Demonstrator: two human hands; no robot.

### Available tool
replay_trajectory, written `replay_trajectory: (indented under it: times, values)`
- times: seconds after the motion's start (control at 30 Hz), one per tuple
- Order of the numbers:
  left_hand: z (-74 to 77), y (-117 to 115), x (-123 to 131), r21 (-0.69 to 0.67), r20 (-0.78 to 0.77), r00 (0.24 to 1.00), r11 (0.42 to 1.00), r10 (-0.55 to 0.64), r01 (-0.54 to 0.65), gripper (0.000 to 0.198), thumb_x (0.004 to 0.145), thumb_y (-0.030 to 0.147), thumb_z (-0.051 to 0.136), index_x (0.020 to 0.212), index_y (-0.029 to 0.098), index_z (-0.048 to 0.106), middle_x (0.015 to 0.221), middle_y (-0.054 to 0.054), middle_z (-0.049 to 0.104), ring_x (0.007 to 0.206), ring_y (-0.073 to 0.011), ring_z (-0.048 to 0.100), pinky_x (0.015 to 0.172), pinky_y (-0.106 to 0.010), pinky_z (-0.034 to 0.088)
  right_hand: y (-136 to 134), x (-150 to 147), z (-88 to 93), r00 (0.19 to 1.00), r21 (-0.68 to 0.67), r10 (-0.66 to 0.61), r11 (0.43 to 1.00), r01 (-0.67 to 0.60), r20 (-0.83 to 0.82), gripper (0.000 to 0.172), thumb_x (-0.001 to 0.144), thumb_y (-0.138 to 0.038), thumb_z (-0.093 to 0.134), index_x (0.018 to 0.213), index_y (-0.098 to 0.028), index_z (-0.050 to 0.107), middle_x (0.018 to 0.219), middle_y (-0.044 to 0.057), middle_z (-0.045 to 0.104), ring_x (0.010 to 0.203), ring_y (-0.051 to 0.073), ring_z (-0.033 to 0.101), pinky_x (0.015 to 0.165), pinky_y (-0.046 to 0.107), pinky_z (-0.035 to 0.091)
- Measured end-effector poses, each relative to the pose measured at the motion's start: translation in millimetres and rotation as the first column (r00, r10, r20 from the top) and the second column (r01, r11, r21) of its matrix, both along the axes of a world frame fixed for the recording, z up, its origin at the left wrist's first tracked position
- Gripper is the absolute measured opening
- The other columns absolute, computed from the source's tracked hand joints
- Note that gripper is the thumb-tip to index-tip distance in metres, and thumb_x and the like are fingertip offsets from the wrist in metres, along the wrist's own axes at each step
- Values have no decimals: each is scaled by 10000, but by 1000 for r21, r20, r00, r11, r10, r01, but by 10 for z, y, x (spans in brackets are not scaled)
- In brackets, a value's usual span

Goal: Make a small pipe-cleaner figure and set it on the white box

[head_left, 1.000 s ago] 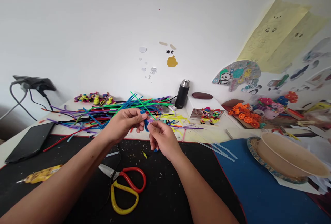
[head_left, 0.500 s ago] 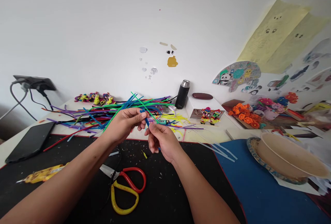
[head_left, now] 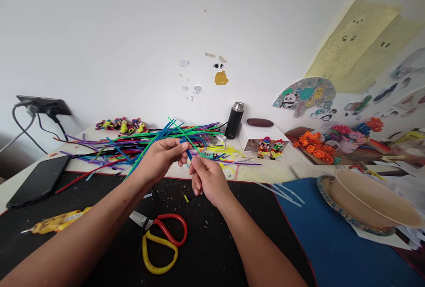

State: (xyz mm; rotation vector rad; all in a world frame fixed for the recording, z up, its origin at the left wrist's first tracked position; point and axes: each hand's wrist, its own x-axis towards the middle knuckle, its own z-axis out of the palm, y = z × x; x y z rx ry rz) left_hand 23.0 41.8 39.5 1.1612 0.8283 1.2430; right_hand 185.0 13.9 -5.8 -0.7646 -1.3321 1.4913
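Between my two hands is a short blue pipe cleaner point(head_left: 189, 152), slanting down from left to right. My left hand point(head_left: 168, 153) pinches its upper end between thumb and fingers. Lower down, my right hand point(head_left: 206, 173) grips the other end, with its fingers curled and partly hiding the piece. Behind the hands lies a heap of pipe cleaners point(head_left: 156, 134) in green, blue, purple, red and black. Below my hands, scissors point(head_left: 166, 229) with one red and one yellow handle rest on the black mat point(head_left: 206, 251).
A yellow glue gun point(head_left: 56, 223) and a phone point(head_left: 38, 183) lie at left. A black flask point(head_left: 234, 121), a white box point(head_left: 257, 134) and small figures point(head_left: 270, 147) stand at the back. Clear glue sticks point(head_left: 285, 195) and a bowl point(head_left: 372, 198) are at right.
My right hand has shifted very slightly, its fingers curling closer around the blue pipe cleaner. My left hand keeps its pinch in nearly the same place.
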Motion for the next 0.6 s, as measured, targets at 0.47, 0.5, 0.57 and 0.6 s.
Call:
replay_trajectory:
  times: [0.47,0.5,0.57,0.6]
  values:
    - [-34,31,-15,-137,198,977,985,-78,106,372,563,344,1018,754,110,802,531,-2,635,462,-65,533,432,-152,416,-43,-22,78,963,-98,19,994,-47,-267,511,896,-610,717,651,-205,525,356,-121,331,271,56,292,315,189,199]
    - [-30,32,-20,-131,191,978,985,-82,109,366,569,342,1017,756,110,806,537,-7,644,466,-70,546,430,-151,420,-46,-18,91,955,-121,30,990,-68,-297,510,882,-602,736,644,-203,525,355,-123,324,272,52,282,317,188,190]
    - [-11,29,-37,-107,174,980,988,-92,112,354,575,336,1017,768,118,816,545,-15,660,472,-84,575,424,-153,429,-50,-10,107,941,-157,50,982,-108,-334,513,858,-590,764,631,-200,520,356,-124,322,276,47,283,321,185,181]
    - [3,25,-48,-92,166,981,988,-104,120,351,576,333,1018,779,125,821,544,-15,664,474,-91,587,424,-156,437,-51,-7,110,936,-171,58,978,-124,-346,514,852,-585,773,628,-199,518,357,-123,327,277,46,287,324,184,180]
